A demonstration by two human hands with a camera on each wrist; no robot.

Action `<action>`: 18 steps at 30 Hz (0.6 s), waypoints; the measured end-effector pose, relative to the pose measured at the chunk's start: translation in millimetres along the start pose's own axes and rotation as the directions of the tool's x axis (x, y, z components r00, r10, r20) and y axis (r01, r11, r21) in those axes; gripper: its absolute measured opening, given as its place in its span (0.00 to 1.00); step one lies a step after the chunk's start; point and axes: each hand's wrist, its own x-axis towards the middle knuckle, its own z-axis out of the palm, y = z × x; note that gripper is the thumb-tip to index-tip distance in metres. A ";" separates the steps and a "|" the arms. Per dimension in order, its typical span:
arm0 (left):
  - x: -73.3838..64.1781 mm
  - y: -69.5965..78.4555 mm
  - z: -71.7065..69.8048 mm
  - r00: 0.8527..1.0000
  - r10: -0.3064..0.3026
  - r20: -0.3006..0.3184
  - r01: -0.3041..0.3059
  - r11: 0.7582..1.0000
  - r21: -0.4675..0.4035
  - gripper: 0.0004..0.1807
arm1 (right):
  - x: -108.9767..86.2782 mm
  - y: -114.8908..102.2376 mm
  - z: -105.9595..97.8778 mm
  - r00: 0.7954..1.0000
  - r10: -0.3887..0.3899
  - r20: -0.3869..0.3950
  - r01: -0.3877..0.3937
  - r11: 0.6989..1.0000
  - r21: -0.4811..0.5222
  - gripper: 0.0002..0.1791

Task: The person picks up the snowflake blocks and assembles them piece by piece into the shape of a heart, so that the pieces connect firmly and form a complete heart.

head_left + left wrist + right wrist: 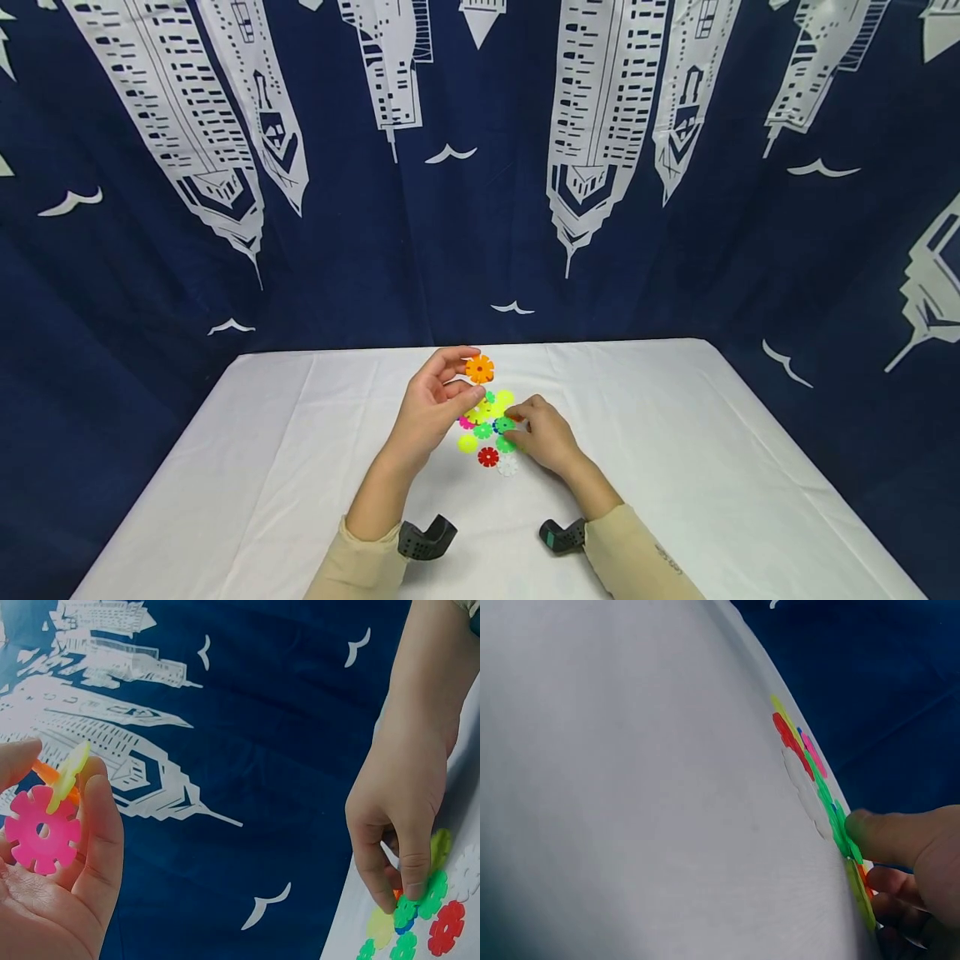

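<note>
My left hand [427, 408] is raised above the table and pinches a small joined group of notched plastic snowflake discs. Its orange disc [480, 368] faces the head view; a pink disc [43, 830] and a yellow disc [69, 778] show in the left wrist view. Lower and to the right, my right hand [546, 435] reaches down into a loose pile of such discs. Its thumb and fingertips are bent around a green disc [504, 425] at the pile's right side. The fingers partly hide the discs under them.
Loose discs lie flat around the pile, among them a red one [488, 457], a white one [507, 465] and a yellow one [467, 443]. A white cloth [225, 500] covers the table. Behind its far edge hangs a dark blue curtain [465, 250] with white buildings.
</note>
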 end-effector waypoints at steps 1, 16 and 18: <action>0.1 -0.2 -0.1 1.000 0.005 0.005 -0.005 1.000 -0.004 0.25 | -0.2 0.1 0.1 1.000 0.001 -0.001 -0.001 1.000 -0.002 0.15; 0.9 -3.7 2.9 1.000 0.005 -0.021 -0.006 0.999 -0.048 0.21 | -0.1 -2.2 -1.5 1.000 0.019 -0.002 -0.019 0.997 0.070 0.10; 0.8 -3.5 3.5 1.000 0.011 -0.024 -0.013 0.999 -0.047 0.22 | 0.2 -3.2 -2.6 1.000 0.028 -0.002 -0.027 0.992 0.125 0.08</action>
